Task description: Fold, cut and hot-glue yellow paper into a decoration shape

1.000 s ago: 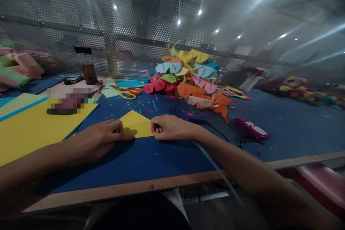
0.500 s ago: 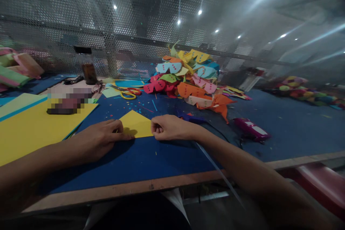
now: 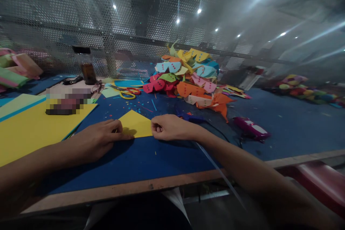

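A yellow sheet of paper [image 3: 137, 124], folded to a triangle with its peak away from me, lies flat on the blue table top [image 3: 129, 167]. At its left corner, my left hand [image 3: 101, 138] pinches the paper, the thumb lying along the near edge. Curled fingers of my right hand [image 3: 168, 127] close on the right corner, which they hide. Just beyond my right wrist lies a blue glue gun [image 3: 192, 118], partly covered, with a black cord. A clear thin stick [image 3: 215, 165] slants out from under my right forearm.
Large yellow sheets [image 3: 35, 129] lie left, under a blurred-out object [image 3: 68, 101]. Scissors [image 3: 128, 94] and paper scraps are beyond the triangle. A heap of coloured paper butterflies [image 3: 188, 75] stands behind. A purple case [image 3: 252, 128] lies right; a dark-lidded jar [image 3: 87, 68] stands back left.
Both hands and the folded paper stay in place. The view has shifted very slightly.
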A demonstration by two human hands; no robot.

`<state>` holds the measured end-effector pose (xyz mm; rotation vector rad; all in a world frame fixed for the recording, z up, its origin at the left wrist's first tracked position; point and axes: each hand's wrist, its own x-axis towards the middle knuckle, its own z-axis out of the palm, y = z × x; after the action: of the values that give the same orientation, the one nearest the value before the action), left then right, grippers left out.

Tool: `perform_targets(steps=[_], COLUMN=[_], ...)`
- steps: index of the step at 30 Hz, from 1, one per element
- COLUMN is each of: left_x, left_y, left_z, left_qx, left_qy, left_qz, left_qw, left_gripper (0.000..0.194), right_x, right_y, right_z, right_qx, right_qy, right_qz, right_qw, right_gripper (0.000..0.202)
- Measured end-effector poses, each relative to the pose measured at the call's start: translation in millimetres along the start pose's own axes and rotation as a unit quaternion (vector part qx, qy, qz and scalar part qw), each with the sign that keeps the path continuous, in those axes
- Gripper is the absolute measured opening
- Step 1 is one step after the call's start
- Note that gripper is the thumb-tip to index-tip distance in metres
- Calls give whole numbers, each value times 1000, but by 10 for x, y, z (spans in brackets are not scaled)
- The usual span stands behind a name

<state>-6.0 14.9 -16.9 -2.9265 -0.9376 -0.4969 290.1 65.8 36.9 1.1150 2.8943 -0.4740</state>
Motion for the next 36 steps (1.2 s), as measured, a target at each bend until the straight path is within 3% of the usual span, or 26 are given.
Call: perform_targets(steps=[36], left_x=[-10], left_y=[-23], left_z=[31], left_qx=[-5], left_qy=[4], left_qz=[-6], left_qw=[1000], left_gripper=[71], right_x=[-49], right_y=[61], right_z=[-113], right_qx=[-51], right_qy=[-43], right_qz=[42], right_qw=[997], right_gripper=[11])
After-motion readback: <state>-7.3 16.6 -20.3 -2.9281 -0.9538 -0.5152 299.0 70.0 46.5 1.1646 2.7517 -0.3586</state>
